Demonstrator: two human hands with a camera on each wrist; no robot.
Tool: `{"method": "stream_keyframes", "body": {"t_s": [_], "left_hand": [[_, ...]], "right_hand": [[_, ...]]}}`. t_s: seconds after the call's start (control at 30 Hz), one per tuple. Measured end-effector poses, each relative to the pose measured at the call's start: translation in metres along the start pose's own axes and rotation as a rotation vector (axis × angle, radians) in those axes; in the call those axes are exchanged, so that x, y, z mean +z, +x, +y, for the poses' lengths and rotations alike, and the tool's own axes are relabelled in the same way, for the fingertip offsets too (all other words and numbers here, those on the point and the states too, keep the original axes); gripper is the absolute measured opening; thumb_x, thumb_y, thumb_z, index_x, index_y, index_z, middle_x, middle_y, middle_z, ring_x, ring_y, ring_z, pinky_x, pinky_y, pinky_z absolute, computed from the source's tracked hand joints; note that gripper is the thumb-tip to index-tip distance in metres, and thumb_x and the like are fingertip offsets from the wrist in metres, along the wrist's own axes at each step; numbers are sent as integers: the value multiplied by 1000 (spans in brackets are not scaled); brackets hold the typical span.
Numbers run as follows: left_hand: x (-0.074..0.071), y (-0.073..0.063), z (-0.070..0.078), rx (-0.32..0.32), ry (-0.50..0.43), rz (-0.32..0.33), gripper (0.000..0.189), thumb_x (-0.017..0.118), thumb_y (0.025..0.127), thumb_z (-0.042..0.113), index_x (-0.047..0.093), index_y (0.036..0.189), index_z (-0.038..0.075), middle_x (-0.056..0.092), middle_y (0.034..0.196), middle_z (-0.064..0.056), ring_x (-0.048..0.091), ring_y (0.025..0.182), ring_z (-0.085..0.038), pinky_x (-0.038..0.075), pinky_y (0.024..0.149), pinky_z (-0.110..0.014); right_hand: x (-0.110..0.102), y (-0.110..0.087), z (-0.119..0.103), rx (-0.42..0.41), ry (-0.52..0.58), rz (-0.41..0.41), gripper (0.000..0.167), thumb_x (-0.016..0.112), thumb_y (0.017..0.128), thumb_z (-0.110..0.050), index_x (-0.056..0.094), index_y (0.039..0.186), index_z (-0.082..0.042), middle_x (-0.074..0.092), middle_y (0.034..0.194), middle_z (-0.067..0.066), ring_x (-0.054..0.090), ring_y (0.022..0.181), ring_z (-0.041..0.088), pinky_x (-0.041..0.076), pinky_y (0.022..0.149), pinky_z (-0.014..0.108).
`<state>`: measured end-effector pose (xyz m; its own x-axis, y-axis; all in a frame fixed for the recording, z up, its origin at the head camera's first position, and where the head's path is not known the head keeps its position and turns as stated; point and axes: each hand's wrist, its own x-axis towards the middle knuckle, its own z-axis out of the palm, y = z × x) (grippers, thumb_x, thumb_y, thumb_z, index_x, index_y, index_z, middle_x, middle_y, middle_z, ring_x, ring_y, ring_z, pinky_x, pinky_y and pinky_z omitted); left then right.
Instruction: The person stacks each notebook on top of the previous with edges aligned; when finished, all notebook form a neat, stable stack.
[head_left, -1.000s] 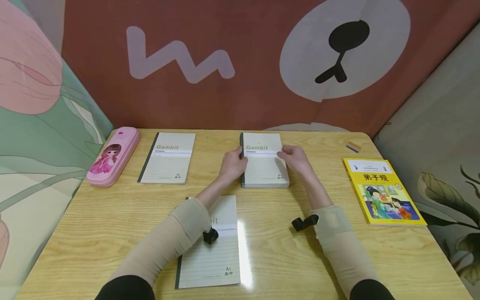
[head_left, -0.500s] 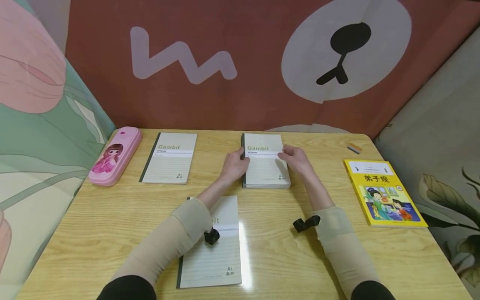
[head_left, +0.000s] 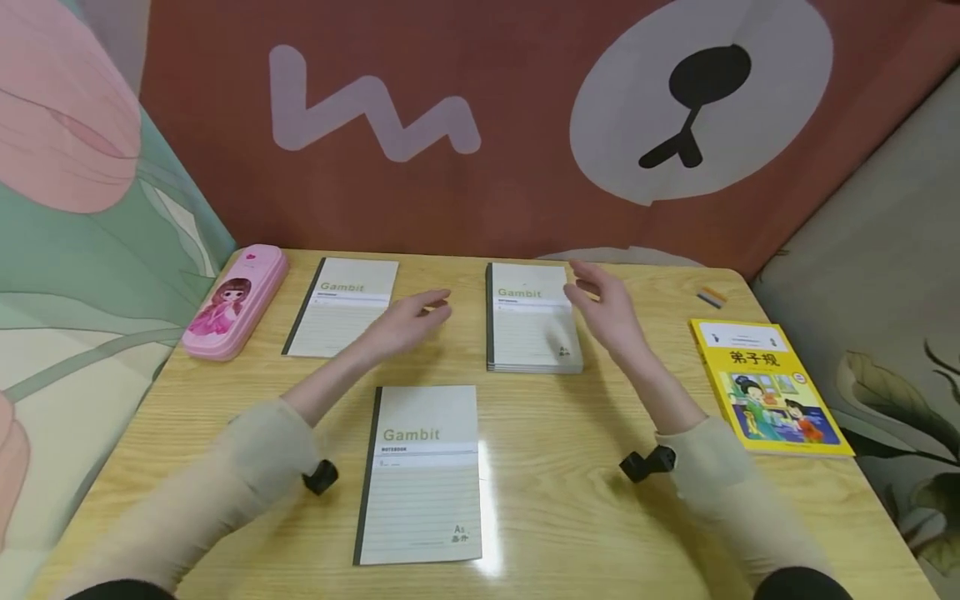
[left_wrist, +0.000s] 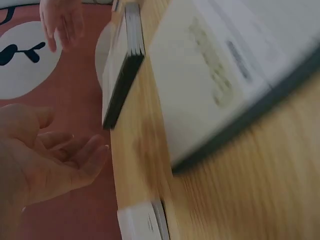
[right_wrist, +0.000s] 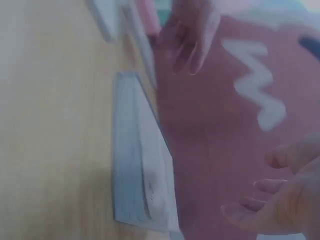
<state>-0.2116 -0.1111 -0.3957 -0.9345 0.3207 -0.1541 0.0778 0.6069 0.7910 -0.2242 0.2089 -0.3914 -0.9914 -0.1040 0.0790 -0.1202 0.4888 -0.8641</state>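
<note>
A neat stack of white "Gambit" notebooks (head_left: 528, 329) with dark spines stands at the back middle of the table. My left hand (head_left: 408, 321) hovers between that stack and a single notebook (head_left: 337, 312) to its left, fingers loosely bent around nothing. At the stack's right side is my right hand (head_left: 606, 304), also holding nothing, its fingers relaxed near the upper right edge. One more notebook (head_left: 420, 483) lies flat in front, cover up. In the left wrist view the stack (left_wrist: 125, 60) shows its layered edges, apart from the left hand (left_wrist: 55, 155).
A pink pencil case (head_left: 236, 304) lies at the back left. On the right are a yellow picture book (head_left: 768, 387) and a small striped eraser-like piece (head_left: 712, 297). A patterned wall covering rises behind the wooden table (head_left: 562, 500).
Both hands have let go of the notebook stack. The left hand has moved away to the left, uncovering the front notebook; the right has lifted slightly off to the right.
</note>
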Motion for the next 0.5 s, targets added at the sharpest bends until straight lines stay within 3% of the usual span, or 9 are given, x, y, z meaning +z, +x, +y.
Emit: {"method": "stream_keyframes", "body": {"t_s": [0.1, 0.23, 0.4, 0.5], "left_hand": [[-20, -28, -17, -24, 50, -30, 59, 41, 111, 40, 37, 160, 8, 49, 158, -19, 50, 141, -41, 46, 115, -55], [-30, -61, -42, -94, 63, -33, 60, 38, 112, 41, 35, 160, 5, 49, 155, -25, 57, 135, -43, 53, 107, -52], [-27, -98, -57, -161, 64, -57, 64, 33, 112, 44, 31, 161, 3, 35, 163, -28, 51, 140, -44, 56, 104, -49], [-22, -116, -59, -212, 8, -64, 68, 30, 112, 48, 27, 162, 3, 30, 165, -29, 46, 144, -46, 55, 106, -50]], "right_hand": [[12, -17, -8, -50, 20, -41, 48, 56, 107, -23, 50, 151, -5, 51, 156, 17, 55, 138, 36, 46, 116, 51], [36, -45, -13, -51, 105, -156, 46, 54, 108, -22, 51, 148, -1, 52, 153, 19, 60, 131, 39, 56, 105, 48], [69, -85, -20, 68, 247, -344, 51, 50, 109, -22, 42, 153, 2, 44, 155, 28, 54, 135, 47, 58, 102, 47], [87, -108, -26, 173, 292, -384, 55, 49, 109, -24, 37, 156, 1, 39, 159, 28, 49, 141, 47, 56, 104, 49]]}}
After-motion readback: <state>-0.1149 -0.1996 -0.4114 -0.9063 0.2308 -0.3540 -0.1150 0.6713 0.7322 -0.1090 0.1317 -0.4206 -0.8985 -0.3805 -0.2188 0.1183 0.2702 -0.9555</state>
